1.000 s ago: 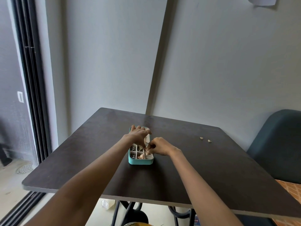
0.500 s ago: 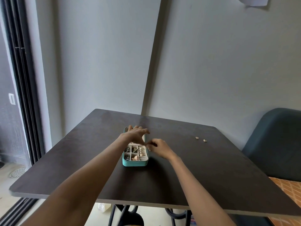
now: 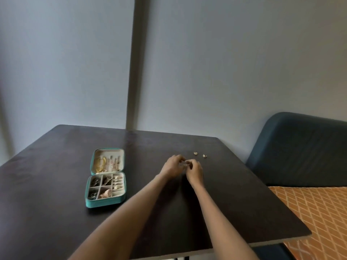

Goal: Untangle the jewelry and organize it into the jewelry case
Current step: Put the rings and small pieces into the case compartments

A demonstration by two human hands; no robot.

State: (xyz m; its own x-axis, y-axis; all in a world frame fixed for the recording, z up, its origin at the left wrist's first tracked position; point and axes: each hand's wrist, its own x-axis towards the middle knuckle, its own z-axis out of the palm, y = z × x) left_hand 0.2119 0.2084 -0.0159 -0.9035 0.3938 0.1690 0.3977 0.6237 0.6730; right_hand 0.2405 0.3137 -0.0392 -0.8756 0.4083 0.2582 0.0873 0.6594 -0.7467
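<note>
A teal jewelry case lies open on the dark tabletop, at about nine o'clock from the hands. Its lid, laid back flat, holds gold chains against a cream lining; the base is split into small compartments filled with dark and gold pieces and a row of rings. No writing can be read on it. The left hand and right hand meet fingertip to fingertip, fingers curled together as if pinching something too small to make out. Two small gold pieces lie at about one o'clock from the hands.
</note>
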